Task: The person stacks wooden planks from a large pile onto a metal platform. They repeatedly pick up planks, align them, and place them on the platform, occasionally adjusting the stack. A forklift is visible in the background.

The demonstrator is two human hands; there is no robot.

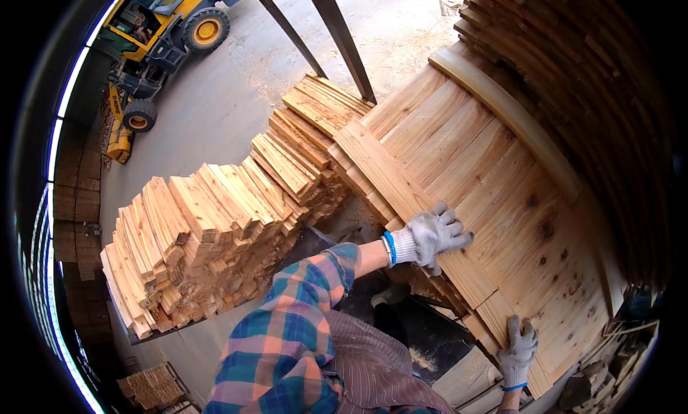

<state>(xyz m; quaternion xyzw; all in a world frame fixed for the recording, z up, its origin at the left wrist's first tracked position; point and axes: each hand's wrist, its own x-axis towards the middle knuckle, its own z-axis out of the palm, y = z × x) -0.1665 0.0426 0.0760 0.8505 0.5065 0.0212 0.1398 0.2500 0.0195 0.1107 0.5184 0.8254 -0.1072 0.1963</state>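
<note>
My left hand, in a grey work glove with a blue-edged cuff, rests with fingers spread on a long narrow wooden board along the near edge of a stack of planks. Nearer to me, my right hand, gloved alike, lies over a shorter board that meets the long one end to end. Its fingers are stretched out and slightly apart. Beyond both boards, wide planks lie side by side, some with dark knots.
A pile of short wooden slats stands at the left. A thicker beam crosses the planks' far side, and tall stacked timber rises at the right. Wood scraps lie lower right. A yellow wheel loader stands far left, near dark metal posts.
</note>
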